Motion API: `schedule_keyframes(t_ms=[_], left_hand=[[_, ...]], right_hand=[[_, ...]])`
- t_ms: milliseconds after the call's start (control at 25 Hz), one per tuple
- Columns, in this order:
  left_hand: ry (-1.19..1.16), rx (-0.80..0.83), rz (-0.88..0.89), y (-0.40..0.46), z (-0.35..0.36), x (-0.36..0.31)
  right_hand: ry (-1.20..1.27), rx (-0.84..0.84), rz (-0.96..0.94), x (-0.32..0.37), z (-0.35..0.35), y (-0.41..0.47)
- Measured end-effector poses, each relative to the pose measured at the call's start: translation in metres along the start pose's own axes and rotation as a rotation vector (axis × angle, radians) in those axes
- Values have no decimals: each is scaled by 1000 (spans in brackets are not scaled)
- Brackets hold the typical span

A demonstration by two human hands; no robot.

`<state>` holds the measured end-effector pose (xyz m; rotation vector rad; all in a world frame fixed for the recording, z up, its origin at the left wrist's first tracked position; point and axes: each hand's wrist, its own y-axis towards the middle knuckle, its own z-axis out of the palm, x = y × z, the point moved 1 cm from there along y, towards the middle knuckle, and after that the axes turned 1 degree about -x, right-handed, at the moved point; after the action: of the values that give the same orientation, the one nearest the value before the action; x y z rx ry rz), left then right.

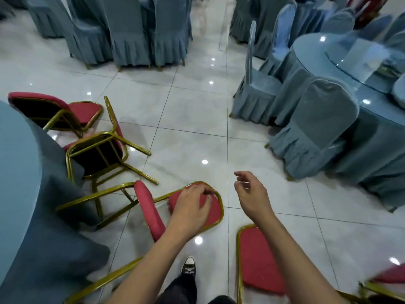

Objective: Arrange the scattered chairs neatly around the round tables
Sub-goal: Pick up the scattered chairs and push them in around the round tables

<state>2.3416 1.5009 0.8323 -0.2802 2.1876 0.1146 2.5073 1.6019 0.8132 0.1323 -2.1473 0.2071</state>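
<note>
A red padded chair point(151, 207) with a shiny gold metal frame is lying tipped over on the glossy white tile floor point(186, 132). The left hand point(191, 204) is resting on its soft red backrest, with fingers curling over the rounded gold rim at the top. The right hand point(252, 191) is hanging in the air just beside it, fingers loose and holding nothing. 2 more red chairs point(98, 150) are lying toppled near the blue cloth of a round table point(19, 172) on the left. Another red chair back point(258, 262) is showing under the right arm. On the right, a round table with a glass top point(311, 53) is standing with chairs in pleated blue covers point(317, 128) tucked around it.
</note>
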Motion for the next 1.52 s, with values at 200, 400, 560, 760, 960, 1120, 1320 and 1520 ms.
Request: schedule_keyframes(t_ms=[200,400,560,760,960,1120,1320,1520], left_hand=[[8,-75,-66,100,-31,1],[-8,-234,-171,167,-57,25],[-14,-403,-272,222,-59,40],[-1,-629,-500,306,-33,47],[22,-820,-805,363,14,14],[16,-980,-1015,368,44,-14],[-18,-1227,-1177,351,107,-35],[-147,-1374,-1298,343,220,-20]], right_hand=[[-20,46,-39,42,12,115],[-46,172,-127,75,51,210],[-53,347,-231,98,87,291],[-84,619,-395,96,121,403],[-143,966,-528,98,144,488],[-149,1201,-631,106,159,501],[-240,1418,-735,82,155,485],[-432,1504,-787,-2,155,488]])
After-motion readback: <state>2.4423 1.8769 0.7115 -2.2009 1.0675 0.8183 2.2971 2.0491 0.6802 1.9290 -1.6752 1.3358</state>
